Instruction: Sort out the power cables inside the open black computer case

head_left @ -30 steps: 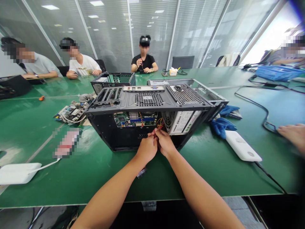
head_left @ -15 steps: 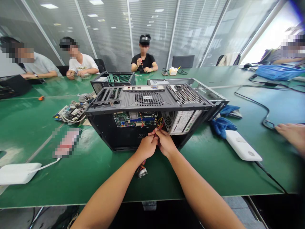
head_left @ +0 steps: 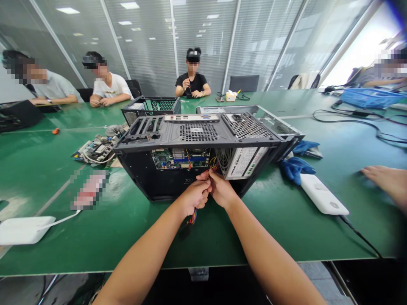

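A black computer case [head_left: 140, 173] stands before me with its side open. Inside it, a green motherboard [head_left: 168, 160] shows, and a power supply [head_left: 248, 162] with a white label sits at the right. Both hands meet at the case's open side, around a bundle of coloured power cables [head_left: 213, 163] coming from the power supply. My left hand [head_left: 193, 195] is closed on the cables, and their loose end hangs below it. My right hand [head_left: 222, 186] pinches the cables just beside the left. The fingertips partly hide the wires.
Behind stand another open case [head_left: 159, 103] and a metal panel [head_left: 273, 116]. Loose circuit boards [head_left: 97, 148] and a phone [head_left: 90, 189] lie left. At right are a blue cloth [head_left: 295, 167], a white power bank [head_left: 322, 195] and another person's hand [head_left: 386, 180]. Several people sit around the green table.
My left hand has turned and lowered slightly on the cables. The hanging end has swung; its white connector face no longer shows. The other person's hand at right has shifted a little left.
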